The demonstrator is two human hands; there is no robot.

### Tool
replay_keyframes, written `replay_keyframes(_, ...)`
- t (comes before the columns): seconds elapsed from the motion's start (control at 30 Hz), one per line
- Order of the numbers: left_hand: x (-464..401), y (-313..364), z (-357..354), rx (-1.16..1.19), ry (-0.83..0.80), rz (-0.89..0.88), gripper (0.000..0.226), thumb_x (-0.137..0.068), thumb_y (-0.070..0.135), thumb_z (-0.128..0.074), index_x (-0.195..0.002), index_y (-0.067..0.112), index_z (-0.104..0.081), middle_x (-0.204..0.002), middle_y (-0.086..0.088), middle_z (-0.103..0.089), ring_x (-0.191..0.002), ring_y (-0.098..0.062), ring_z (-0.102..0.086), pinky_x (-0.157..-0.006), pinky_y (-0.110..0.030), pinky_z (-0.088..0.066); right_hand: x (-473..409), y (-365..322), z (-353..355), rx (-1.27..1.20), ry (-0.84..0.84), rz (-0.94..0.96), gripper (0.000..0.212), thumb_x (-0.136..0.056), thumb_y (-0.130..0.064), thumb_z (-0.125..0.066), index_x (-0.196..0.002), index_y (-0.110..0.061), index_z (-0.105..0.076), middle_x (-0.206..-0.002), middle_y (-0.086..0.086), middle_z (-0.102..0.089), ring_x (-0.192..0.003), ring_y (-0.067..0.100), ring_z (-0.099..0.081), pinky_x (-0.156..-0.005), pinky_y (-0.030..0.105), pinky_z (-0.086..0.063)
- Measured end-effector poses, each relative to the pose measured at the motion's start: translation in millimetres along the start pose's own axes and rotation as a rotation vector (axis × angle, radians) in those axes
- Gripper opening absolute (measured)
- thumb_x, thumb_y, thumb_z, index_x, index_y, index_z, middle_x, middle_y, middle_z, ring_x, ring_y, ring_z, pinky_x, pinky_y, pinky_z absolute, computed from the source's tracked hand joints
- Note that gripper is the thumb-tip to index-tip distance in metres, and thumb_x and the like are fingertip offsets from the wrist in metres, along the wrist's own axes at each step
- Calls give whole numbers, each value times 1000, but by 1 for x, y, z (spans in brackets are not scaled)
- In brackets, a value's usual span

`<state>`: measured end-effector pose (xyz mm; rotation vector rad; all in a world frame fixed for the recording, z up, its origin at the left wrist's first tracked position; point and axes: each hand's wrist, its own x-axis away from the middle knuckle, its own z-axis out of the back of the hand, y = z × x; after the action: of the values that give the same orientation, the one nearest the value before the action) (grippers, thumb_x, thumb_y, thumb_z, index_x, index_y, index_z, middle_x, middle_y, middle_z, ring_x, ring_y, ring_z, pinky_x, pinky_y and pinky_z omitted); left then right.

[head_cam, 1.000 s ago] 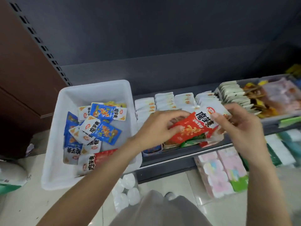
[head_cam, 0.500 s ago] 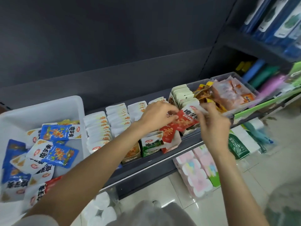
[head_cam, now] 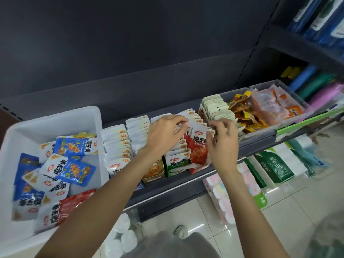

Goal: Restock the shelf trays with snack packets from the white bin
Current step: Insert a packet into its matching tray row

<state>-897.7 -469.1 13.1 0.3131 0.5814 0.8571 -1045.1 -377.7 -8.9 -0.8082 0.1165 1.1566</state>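
step: seating red snack packet (head_cam: 198, 151) in the front of its shelf tray (head_cam: 195, 169) | grip: my left hand (head_cam: 163, 135) and right hand (head_cam: 222, 140) each pinch a top corner | axis: packet upright, long axis vertical, straight below my fingers | room: tight between neighbouring rows (green tray just left) | supply: white bin (head_cam: 55, 120) far left, left hand nearer

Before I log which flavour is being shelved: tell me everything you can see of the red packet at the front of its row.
The red packet is a glossy flat pouch, white at the top with a small red logo and bold black characters, red below with a food picture. It stands upright, facing the camera, at the front of the red row on the shelf. The right hand pinches its upper right corner; the left hand is at the packets beside it.
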Motion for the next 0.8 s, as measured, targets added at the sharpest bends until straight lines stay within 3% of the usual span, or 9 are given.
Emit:
replay_keyframes(0.07,20,-9,21,92,174,-23,22,-93,32,-51,-98,23,-71,-91,12,-70,-81,0,-59,-62,-18,-43,7,-17,19,-96,68,18,24,-90,-19,-54,-111,-10,-61,-111,8,-57,-105,23,-54,-81,29,-46)
replay_keyframes(0.17,62,-30,55,185,374,-30,23,-93,25,-51,-92,14,-71,-86,9,-69,-79,2,-57,-69,-16,-45,21,-56,38,-283,25,122,25,-93,-23,-49,-111,-11,-60,-97,0,-62,-89,11,-58,-75,20,-47)
replay_keyframes(0.27,111,-57,90,181,474,59,24,-93,19,-49,-90,9,-70,-82,5,-66,-77,-1,-57,-71,-10,-43,35,-102,34,-417,-144,286,20,-93,-16,-53,-109,-10,-62,-90,-3,-64,-79,3,-58,-72,13,-48)
replay_keyframes(0.33,144,-82,110,128,461,172,28,-93,22,-47,-90,7,-69,-83,3,-65,-80,-1,-56,-75,-4,-39,46,-132,17,-426,-308,396,17,-92,-14,-54,-106,-12,-63,-92,-3,-67,-79,6,-62,-68,22,-52)
replay_keyframes(0.43,188,-128,134,3,277,311,27,-88,29,-52,-95,11,-71,-91,7,-66,-83,-7,-59,-75,-15,-44,70,-175,-22,-337,-582,514,17,-91,-21,-49,-102,-18,-61,-91,-3,-66,-78,15,-63,-61,37,-52)
replay_keyframes(0.53,225,-175,144,-145,3,484,22,-79,17,-70,-101,17,-70,-98,1,-70,-90,-23,-64,-74,-31,-49,94,-213,-67,-304,-831,563,17,-92,-21,-52,-103,-17,-63,-97,-1,-65,-86,20,-61,-69,38,-51)
replay_keyframes(0.7,254,-218,156,-203,-432,641,46,-82,22,-67,-125,29,-57,-129,4,-57,-118,-18,-51,-97,-31,-42,122,-257,-142,47,-1176,699,34,-90,-26,-60,-122,-16,-57,-121,6,-56,-114,27,-52,-86,38,-45)
replay_keyframes(0.8,252,-227,160,-293,-554,631,50,-86,30,-60,-133,38,-46,-138,11,-48,-124,-13,-46,-99,-27,-39,133,-264,-176,172,-1266,740,51,-89,-31,-61,-136,-22,-45,-127,8,-50,-119,29,-47,-90,39,-44)
